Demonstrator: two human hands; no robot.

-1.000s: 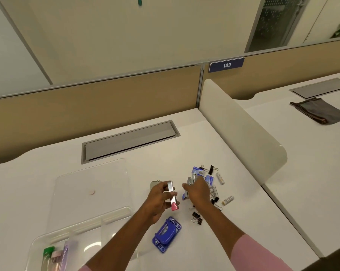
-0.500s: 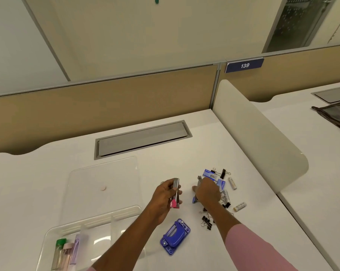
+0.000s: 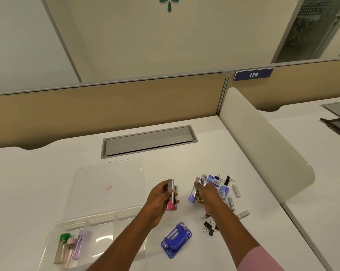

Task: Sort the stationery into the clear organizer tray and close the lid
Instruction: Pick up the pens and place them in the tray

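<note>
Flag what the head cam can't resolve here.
Head view only:
- Clear tray: near edge cut off by the frame bottom; left forearm covers its right side.
- Right hand: seen from behind, so its grip on the purple-and-silver item is unclear; it hides part of the pile.
- Silver-and-pink tool in the left hand: fingers cover it; type unclear.
- White tubes: labels too small.

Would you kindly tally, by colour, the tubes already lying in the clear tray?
Green tube: 1
Pink tube: 1
Purple tube: 1
Total: 3
</note>
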